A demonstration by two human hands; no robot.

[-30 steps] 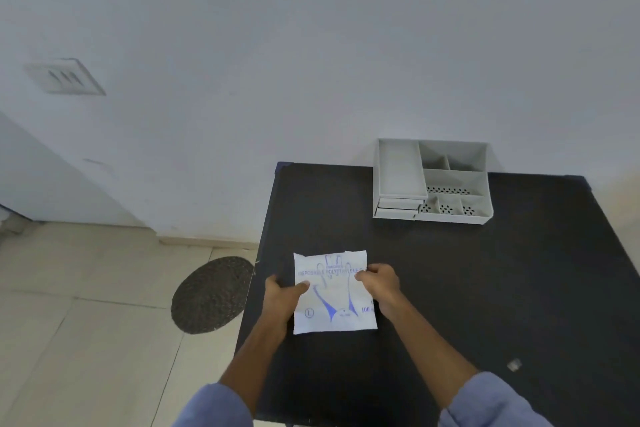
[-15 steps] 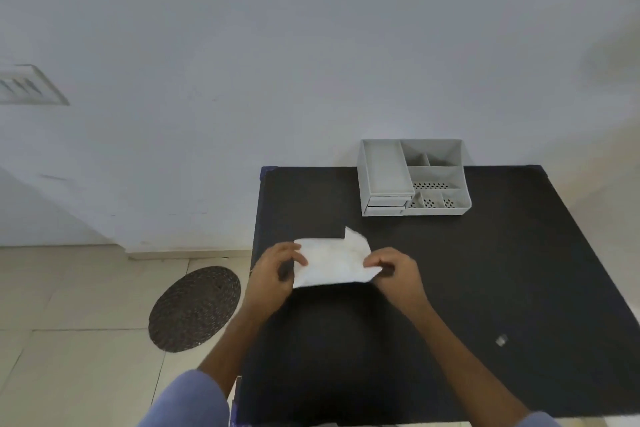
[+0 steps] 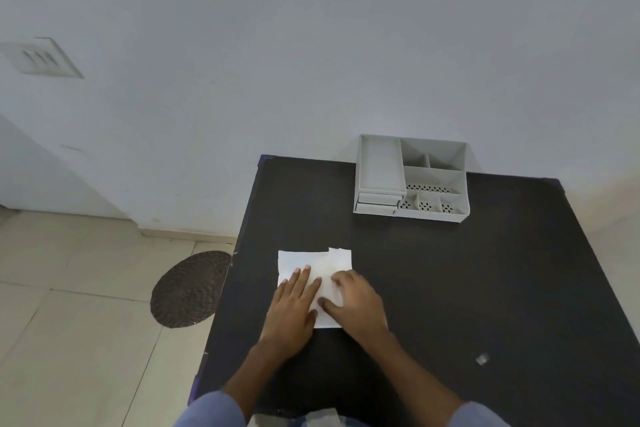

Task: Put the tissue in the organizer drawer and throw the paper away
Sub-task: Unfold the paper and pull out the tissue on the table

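Note:
A white paper packet [image 3: 320,265] lies flat on the black table [image 3: 450,281], plain side up, with a torn flap at its top right corner. My left hand [image 3: 294,305] rests flat on its lower left part, fingers spread. My right hand [image 3: 356,302] presses on its lower right part, thumb on the paper. A grey organizer [image 3: 412,178] with two small shut drawers at its front left stands at the table's far edge against the wall, apart from both hands. No separate tissue is visible.
A small crumpled scrap [image 3: 482,359] lies on the table to the right of my right arm. A round dark woven mat [image 3: 188,289] sits on the tiled floor left of the table. A white wall rises behind the table.
The packet was held up showing blue print, then turned over and laid down. Now it lies flat, plain side up, with both hands pressing on it.

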